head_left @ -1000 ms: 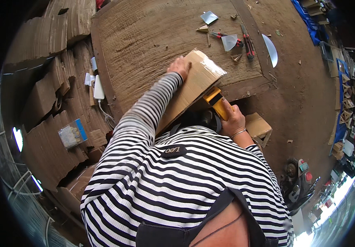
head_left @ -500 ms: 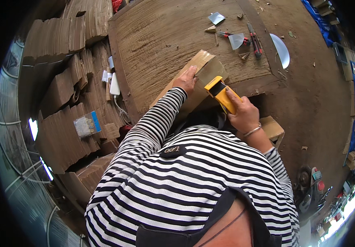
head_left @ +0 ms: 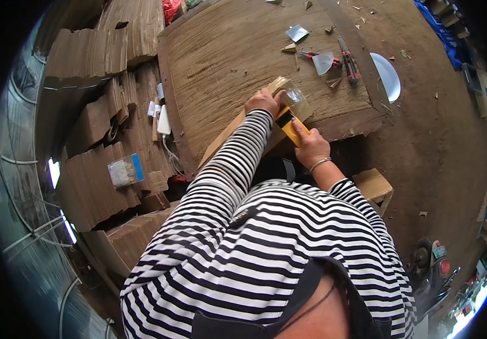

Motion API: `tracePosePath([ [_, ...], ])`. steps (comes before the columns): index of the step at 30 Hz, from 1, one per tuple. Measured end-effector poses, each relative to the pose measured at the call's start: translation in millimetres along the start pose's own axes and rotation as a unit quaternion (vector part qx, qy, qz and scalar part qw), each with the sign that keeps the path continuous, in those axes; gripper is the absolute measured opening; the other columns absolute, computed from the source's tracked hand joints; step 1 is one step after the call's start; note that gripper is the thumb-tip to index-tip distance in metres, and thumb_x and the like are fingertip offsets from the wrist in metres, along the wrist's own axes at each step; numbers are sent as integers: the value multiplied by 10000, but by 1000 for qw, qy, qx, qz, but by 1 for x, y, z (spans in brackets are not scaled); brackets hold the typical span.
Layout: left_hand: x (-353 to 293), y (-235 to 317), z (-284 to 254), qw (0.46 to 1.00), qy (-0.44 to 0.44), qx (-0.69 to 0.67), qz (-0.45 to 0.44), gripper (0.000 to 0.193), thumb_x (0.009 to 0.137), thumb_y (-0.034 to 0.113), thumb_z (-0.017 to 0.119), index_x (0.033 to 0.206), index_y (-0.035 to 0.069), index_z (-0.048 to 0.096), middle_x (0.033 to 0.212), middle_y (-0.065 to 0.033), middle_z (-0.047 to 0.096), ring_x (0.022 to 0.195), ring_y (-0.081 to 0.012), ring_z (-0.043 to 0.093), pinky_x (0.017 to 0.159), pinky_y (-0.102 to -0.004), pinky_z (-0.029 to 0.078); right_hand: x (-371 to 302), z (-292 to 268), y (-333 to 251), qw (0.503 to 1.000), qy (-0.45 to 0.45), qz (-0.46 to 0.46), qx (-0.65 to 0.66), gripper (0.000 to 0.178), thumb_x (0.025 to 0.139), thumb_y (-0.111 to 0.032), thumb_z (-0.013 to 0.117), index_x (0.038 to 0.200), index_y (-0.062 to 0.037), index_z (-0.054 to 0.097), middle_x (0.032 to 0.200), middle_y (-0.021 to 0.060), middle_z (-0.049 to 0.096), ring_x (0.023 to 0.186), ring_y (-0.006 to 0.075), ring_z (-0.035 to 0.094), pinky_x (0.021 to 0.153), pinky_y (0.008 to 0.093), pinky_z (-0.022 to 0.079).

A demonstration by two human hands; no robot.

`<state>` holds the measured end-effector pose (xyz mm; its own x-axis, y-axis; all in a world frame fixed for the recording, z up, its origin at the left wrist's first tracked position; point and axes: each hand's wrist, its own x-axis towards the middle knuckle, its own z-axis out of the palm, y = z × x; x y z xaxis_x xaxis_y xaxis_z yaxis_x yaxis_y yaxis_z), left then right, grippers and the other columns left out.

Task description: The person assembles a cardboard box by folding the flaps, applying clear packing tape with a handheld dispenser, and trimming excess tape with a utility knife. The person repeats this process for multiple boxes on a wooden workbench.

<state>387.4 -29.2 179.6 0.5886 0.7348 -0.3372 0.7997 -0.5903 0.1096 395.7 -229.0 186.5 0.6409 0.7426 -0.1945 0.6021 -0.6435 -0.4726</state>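
A long brown cardboard box (head_left: 273, 140) lies slanting across the near edge of a worn wooden table (head_left: 226, 51). My left hand (head_left: 263, 101) is closed over its far end, fingers bent and thumb toward the right. On that end, right of the thumb, is a shiny clear patch that looks like tape (head_left: 297, 100). My right hand (head_left: 313, 149) grips a yellow hand tool with a black panel (head_left: 292, 127); its front touches or nearly touches the box end beside my left hand. The tool's exact kind is unclear.
Red-and-black utility knives (head_left: 349, 68), silvery sheet scraps (head_left: 296, 33) and small brown offcuts lie on the table's right. Flattened cardboard (head_left: 94, 56) is stacked at left, with a white power strip (head_left: 164, 120) alongside. A small wooden stool (head_left: 374, 183) stands by my right arm.
My right hand has brought the yellow tool left and up against the box end. My left hand has shifted right toward that end. The clear shiny patch now shows there.
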Motion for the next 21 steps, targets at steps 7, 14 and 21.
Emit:
tracePosePath([
  [7, 63, -31, -62, 997, -82, 7, 12, 787, 885, 701, 222, 1125, 65, 618, 1153, -185, 608, 1088, -337, 570, 919, -437, 448, 12, -32, -36, 995, 69, -40, 62, 770, 628, -175, 732, 1328, -343, 460, 839, 100, 528, 700, 299, 615, 610, 406, 529],
  [14, 145, -80, -65, 991, -108, -78, 24, 794, 862, 726, 266, 1131, 80, 640, 1116, -145, 641, 1037, -315, 598, 935, -410, 433, -13, -27, -19, 998, 60, -29, 20, 719, 631, -136, 709, 1305, -285, 510, 794, 99, 525, 641, 287, 595, 557, 382, 515],
  [21, 200, -96, -61, 992, -80, -70, -67, 662, 930, 614, 275, 1235, 90, 542, 1272, -162, 544, 1191, -315, 503, 1000, -444, 373, 69, 23, -38, 990, 112, -82, 38, 770, 620, -126, 703, 1318, -362, 482, 821, 87, 500, 676, 291, 590, 578, 402, 518],
])
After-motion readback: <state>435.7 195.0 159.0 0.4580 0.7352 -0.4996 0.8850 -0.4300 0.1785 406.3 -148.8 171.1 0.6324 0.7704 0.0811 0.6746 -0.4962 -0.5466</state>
